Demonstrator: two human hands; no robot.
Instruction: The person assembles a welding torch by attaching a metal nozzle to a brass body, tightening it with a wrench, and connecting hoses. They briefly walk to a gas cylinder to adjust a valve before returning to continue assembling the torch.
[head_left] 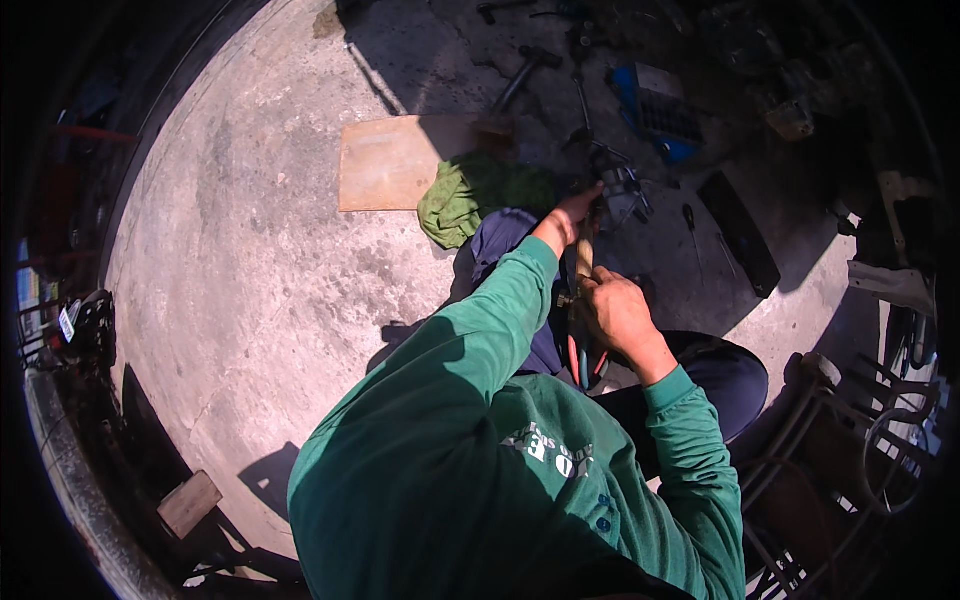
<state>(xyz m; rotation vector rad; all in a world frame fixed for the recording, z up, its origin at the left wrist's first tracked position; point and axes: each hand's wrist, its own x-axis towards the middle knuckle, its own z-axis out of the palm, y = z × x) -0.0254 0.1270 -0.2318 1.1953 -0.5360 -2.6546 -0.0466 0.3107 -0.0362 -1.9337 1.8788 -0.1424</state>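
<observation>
My left hand (574, 214) reaches forward to a silver-grey metal part (622, 194) on the shaded floor. Its fingers are partly hidden in shadow but look closed against the part's near left side. Closer to my body, my right hand (612, 308) is wrapped round a wooden tool handle (584, 258), which slants up toward the left hand. The tool's head cannot be made out. Red and teal tool grips (574, 358) show below the right hand, between my legs. Beside my left forearm lies a crumpled green cloth (452, 206).
Beyond the cloth lies a flat brown sheet (385, 165). A dark hammer (525, 78), a blue tool case (655, 110), a screwdriver (690, 222) and a long black panel (740, 232) are on the floor. Metal frames (800, 470) stand at right; a wooden block (190, 503) is lower left.
</observation>
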